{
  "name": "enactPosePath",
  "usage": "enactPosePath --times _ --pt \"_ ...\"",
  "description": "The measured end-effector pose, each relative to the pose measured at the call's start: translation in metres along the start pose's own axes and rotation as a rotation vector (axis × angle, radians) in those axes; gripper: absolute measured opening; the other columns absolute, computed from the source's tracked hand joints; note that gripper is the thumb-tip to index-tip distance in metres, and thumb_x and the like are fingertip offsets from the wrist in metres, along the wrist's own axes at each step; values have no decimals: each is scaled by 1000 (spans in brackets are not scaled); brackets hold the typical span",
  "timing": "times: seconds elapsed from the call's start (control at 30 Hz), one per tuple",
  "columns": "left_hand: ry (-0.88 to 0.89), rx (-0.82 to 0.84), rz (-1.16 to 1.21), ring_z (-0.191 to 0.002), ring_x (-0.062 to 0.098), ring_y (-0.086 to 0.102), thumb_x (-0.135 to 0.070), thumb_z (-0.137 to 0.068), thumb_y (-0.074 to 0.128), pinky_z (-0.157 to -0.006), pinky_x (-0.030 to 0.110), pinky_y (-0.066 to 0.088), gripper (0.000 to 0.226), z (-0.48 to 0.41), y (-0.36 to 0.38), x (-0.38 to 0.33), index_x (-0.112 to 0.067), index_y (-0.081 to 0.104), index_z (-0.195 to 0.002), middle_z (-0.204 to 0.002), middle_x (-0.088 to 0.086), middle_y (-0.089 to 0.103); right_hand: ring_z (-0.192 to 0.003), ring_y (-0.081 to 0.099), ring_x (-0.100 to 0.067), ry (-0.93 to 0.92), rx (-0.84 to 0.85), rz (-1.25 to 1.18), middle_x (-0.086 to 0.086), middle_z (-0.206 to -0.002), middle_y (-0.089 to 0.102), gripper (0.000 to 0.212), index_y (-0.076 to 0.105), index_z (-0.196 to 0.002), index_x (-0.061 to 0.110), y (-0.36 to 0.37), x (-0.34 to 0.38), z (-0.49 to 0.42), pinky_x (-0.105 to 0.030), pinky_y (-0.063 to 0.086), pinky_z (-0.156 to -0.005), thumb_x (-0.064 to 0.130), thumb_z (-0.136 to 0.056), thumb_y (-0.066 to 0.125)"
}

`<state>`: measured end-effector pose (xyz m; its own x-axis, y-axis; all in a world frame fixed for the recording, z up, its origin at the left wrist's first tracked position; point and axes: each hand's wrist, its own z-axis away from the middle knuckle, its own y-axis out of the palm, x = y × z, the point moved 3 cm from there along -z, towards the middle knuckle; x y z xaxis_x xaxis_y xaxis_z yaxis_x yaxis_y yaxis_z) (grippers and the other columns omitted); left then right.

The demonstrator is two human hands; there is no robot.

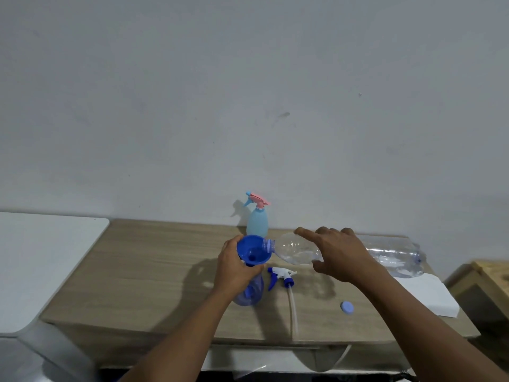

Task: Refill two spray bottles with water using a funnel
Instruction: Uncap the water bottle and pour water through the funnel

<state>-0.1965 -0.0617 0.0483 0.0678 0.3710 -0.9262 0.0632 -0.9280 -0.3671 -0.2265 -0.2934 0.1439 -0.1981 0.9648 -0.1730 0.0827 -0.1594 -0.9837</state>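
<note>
Wood-grain counter (137, 271), w/ a white surface (41, 257) butting its left end and a pale wooden piece (490, 274) off to the right. Nearest: a thin tube hangs over the front edge, running back to a loose white/blue spray head (281, 275) lying flat. Blue cap (347, 307) sits right of the tube; white paper sheet (429, 296) near the right end. Left hand (234, 271): fingers wrapped round the neck of a see-thru blue spray bottle (249, 295), upright, blue funnel (253, 249) seated in its mouth; fill level can't tell. Right hand (338, 255) grips a clear water bottle (297, 249) tipped approx. horizontal, mouth at the funnel rim, index finger stretched along the top, thumb under. Behind, a light-blue spray bottle (257, 221), pink trigger on, against the plain grey-white wall (248, 106).
</note>
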Motion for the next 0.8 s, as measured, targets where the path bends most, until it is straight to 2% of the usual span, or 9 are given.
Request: enactPosePath --times 0.1,0.23,0.57,0.8 --pt "24 -2 4 -104 9 57 -19 -59 92 -78 12 45 72 1 -1 -2 -33 50 -115 -115 -9 55 -108 60 -21 1 3 7 1 -124 60 77 17 -149 47 -1 1 -2 -40 41 -96 39 -86 61" --pt "22 -4 0 -105 9 57 -20 -58 92 -83 21 50 75 0 -1 -1 -27 53 -121 -116 -9 54 -110 59 -22 -5 9 52 0 -125 59 76 17 -148 46 -3 3 -4 -42 38 -100 37 -87 61" --pt "23 8 2 -102 5 54 -18 -59 92 -74 6 40 73 2 -1 -2 -28 53 -120 -114 -11 53 -118 55 -24 -5 9 139 -3 -129 57 75 18 -148 45 -6 5 -3 -48 31 -108 33 -88 63" --pt "37 11 9 -99 2 54 -19 -58 93 -74 6 41 74 1 0 -1 -30 53 -119 -115 -11 54 -124 52 -23 4 -15 114 -1 -135 54 74 20 -147 46 0 2 -2 -49 26 -112 32 -88 61"
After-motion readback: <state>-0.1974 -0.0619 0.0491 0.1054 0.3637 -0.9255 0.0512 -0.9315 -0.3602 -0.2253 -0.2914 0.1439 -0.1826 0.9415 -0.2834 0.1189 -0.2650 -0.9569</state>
